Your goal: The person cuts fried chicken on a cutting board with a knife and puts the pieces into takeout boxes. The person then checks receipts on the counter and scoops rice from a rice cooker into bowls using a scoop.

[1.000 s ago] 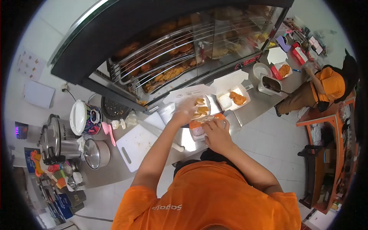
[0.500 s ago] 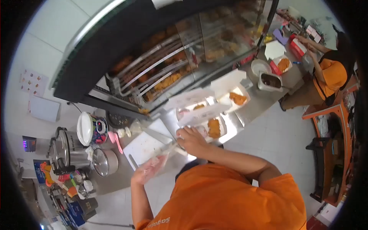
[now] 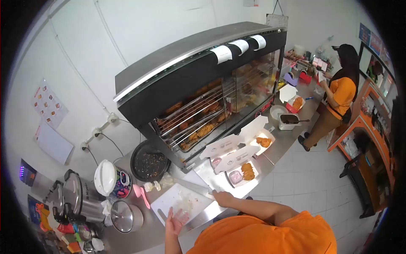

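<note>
My left hand [image 3: 176, 221], in what looks like a clear plastic glove, is held palm up with fingers spread at the near edge of the white cutting board [image 3: 169, 204]. It holds nothing. My right hand [image 3: 223, 198] is closed around the handle end of a large knife [image 3: 191, 186], whose blade lies across the board's far right corner. Crumbs and greasy smears show on the board. Beyond my right hand, an open white box holds a piece of fried chicken [image 3: 248, 171] and a wrapped pinkish-white portion [image 3: 235, 177].
A heated display cabinet [image 3: 203, 63] with fried chicken stands behind the counter. Another open box [image 3: 264, 146] holds chicken. Left are a pink scoop [image 3: 141, 195], a lidded pot [image 3: 127, 216] and a black pan [image 3: 150, 161]. A co-worker [image 3: 342, 93] stands far right.
The view has tilted up. My right hand has moved from beside the near box to the knife's handle. My left hand has opened and turned palm up.
</note>
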Demonstrator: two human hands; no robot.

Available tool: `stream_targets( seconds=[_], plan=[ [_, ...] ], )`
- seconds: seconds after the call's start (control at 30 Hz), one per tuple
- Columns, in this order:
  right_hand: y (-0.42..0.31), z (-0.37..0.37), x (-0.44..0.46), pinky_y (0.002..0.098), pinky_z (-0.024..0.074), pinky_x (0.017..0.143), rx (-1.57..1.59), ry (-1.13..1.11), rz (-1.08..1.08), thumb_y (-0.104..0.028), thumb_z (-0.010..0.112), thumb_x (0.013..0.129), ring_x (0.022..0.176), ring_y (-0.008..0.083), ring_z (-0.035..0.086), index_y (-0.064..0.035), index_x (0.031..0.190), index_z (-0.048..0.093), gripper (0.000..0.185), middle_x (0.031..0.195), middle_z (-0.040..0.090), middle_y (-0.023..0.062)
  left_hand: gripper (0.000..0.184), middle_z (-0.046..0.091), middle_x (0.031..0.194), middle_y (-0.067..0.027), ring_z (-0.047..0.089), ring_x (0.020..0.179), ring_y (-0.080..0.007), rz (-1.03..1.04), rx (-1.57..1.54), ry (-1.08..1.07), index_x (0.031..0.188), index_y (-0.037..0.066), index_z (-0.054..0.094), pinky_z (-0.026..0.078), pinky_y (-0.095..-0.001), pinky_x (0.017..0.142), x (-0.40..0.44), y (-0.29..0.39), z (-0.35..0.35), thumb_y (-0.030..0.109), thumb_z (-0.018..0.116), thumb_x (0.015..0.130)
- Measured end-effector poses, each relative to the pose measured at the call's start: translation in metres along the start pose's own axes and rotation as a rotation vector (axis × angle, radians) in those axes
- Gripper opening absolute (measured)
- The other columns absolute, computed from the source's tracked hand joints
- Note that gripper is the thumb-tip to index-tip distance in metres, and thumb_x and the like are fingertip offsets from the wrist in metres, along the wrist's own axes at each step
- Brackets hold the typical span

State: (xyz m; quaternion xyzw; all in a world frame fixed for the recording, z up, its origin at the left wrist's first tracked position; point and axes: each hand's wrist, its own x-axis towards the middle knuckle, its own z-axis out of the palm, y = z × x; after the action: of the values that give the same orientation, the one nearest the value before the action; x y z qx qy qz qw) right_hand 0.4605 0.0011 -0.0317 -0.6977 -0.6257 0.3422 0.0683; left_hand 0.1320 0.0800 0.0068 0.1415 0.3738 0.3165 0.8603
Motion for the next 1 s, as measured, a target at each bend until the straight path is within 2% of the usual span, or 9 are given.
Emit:
stream_targets(
  seconds=[0.13, 0.23, 0.4, 0.53, 0.57, 0.6, 0.67, 0.77, 1.0],
  plan=[
    [-0.029, -0.035, -0.020, 0.0470, 0.0513, 0.087, 0.201, -0.217, -0.159, -0.032, 0.075, 0.078, 0.101, 0.0381, 0.065, -0.0033, 0.104, 0.066, 0.040, 0.106, 0.068, 0.0177, 0.063, 0.037, 0.148, -0.0224, 0.053, 0.119, -0.0512, -0.141, 0.084, -0.067, 0.151, 0.024, 0.027, 0.052, -0.0593, 0.092, 0.008, -0.012, -0.004, 0.043, 0.057, 0.099],
    [-0.043, -0.024, -0.028, 0.0468, 0.0516, 0.088, 0.046, -0.181, -0.147, -0.031, 0.075, 0.077, 0.101, 0.0378, 0.065, -0.0032, 0.107, 0.065, 0.041, 0.106, 0.068, 0.0188, 0.066, 0.045, 0.141, -0.0226, 0.055, 0.116, -0.0469, -0.258, -0.040, 0.000, 0.150, 0.009, 0.030, 0.052, -0.0537, 0.093, 0.029, -0.015, 0.020, 0.045, 0.054, 0.100],
    [-0.049, -0.017, -0.030, 0.0474, 0.0525, 0.084, -0.083, 0.003, -0.025, -0.031, 0.068, 0.088, 0.098, 0.0368, 0.067, -0.0050, 0.106, 0.067, 0.032, 0.101, 0.070, 0.0179, 0.055, 0.054, 0.129, -0.0198, 0.060, 0.106, -0.0356, 0.003, 0.217, 0.252, 0.144, 0.006, 0.038, 0.054, -0.0436, 0.087, 0.057, -0.026, 0.002, 0.033, 0.057, 0.100],
    [-0.057, -0.159, -0.038, 0.0442, 0.0514, 0.078, 0.187, 0.287, 0.020, -0.026, 0.059, 0.095, 0.087, 0.0365, 0.066, -0.0038, 0.090, 0.070, 0.025, 0.094, 0.068, 0.0227, 0.041, 0.062, 0.108, -0.0110, 0.059, 0.094, -0.0213, 0.254, 0.520, 0.458, 0.133, 0.007, 0.049, 0.050, -0.0334, 0.077, 0.049, -0.024, -0.005, 0.020, 0.061, 0.096],
    [-0.016, -0.174, -0.010, 0.0421, 0.0506, 0.078, 0.297, 0.601, -0.146, -0.020, 0.056, 0.096, 0.085, 0.0333, 0.066, -0.0026, 0.090, 0.069, 0.023, 0.094, 0.070, 0.0213, 0.038, 0.063, 0.105, -0.0093, 0.059, 0.093, -0.0192, 0.307, 0.557, 0.499, 0.130, 0.007, 0.051, 0.049, -0.0323, 0.075, 0.041, -0.025, 0.009, 0.017, 0.062, 0.095],
    [-0.029, -0.240, -0.026, 0.0437, 0.0524, 0.083, 0.421, 0.849, -0.207, -0.023, 0.058, 0.095, 0.091, 0.0337, 0.067, -0.0003, 0.105, 0.065, 0.026, 0.098, 0.069, 0.0205, 0.036, 0.063, 0.102, -0.0076, 0.058, 0.091, -0.0172, 0.356, 0.598, 0.546, 0.127, 0.008, 0.053, 0.048, -0.0312, 0.074, 0.028, -0.023, 0.030, 0.014, 0.062, 0.094],
    [-0.039, -0.357, -0.054, 0.0300, 0.0516, 0.080, 0.721, 0.985, -0.581, -0.004, 0.063, 0.090, 0.091, 0.0161, 0.062, -0.0040, 0.122, 0.047, 0.035, 0.111, 0.059, 0.0076, 0.037, 0.063, 0.104, -0.0069, 0.057, 0.090, -0.0150, 0.480, 0.664, 0.546, 0.127, 0.009, 0.050, 0.046, -0.0301, 0.074, 0.024, -0.030, 0.049, 0.011, 0.062, 0.093],
    [-0.032, -0.468, -0.052, 0.0311, 0.0507, 0.083, 0.681, 1.366, -0.626, -0.011, 0.070, 0.089, 0.095, 0.0166, 0.059, -0.0048, 0.118, 0.047, 0.038, 0.110, 0.059, 0.0081, 0.044, 0.063, 0.110, -0.0083, 0.058, 0.092, -0.0150, 0.629, 0.600, 0.485, 0.134, 0.011, 0.042, 0.046, -0.0314, 0.075, 0.021, -0.051, 0.120, 0.012, 0.060, 0.094],
    [-0.021, -0.535, -0.033, 0.0297, 0.0492, 0.081, 0.904, 1.129, -0.579, -0.006, 0.075, 0.083, 0.088, 0.0138, 0.059, -0.0044, 0.110, 0.045, 0.040, 0.101, 0.059, 0.0080, 0.054, 0.064, 0.117, -0.0139, 0.063, 0.103, -0.0214, 0.723, 0.621, 0.172, 0.140, 0.011, 0.031, 0.050, -0.0334, 0.082, 0.041, -0.106, 0.226, 0.005, 0.056, 0.093]
  ],
)
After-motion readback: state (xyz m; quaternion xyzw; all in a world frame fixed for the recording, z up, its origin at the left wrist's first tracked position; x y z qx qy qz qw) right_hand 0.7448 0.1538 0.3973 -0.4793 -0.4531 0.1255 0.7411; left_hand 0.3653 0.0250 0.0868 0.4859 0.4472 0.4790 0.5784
